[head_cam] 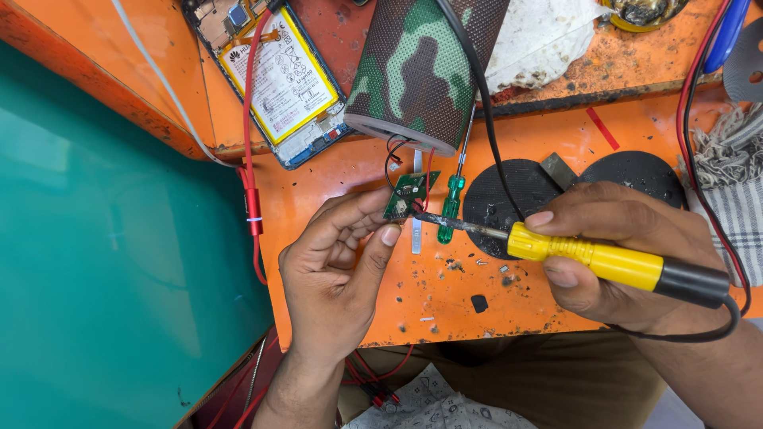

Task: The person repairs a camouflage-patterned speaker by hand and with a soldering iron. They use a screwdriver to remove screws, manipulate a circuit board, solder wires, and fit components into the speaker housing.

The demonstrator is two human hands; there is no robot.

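My left hand (338, 262) pinches a small green circuit board (405, 195) between thumb and fingers. Thin red and black wires run from the board up into a camouflage-patterned cylindrical speaker (421, 67) lying on the orange workbench (445, 294). My right hand (612, 254) grips a soldering iron (604, 260) with a yellow and black handle. Its dark metal tip touches the lower edge of the board.
An opened phone with a yellow battery (278, 75) lies at the upper left, a red cable (253, 159) across it. A green-handled screwdriver (451, 208) sits beside the board. Two black round pads (517, 191) lie behind my right hand. A striped cloth (735, 199) is at right.
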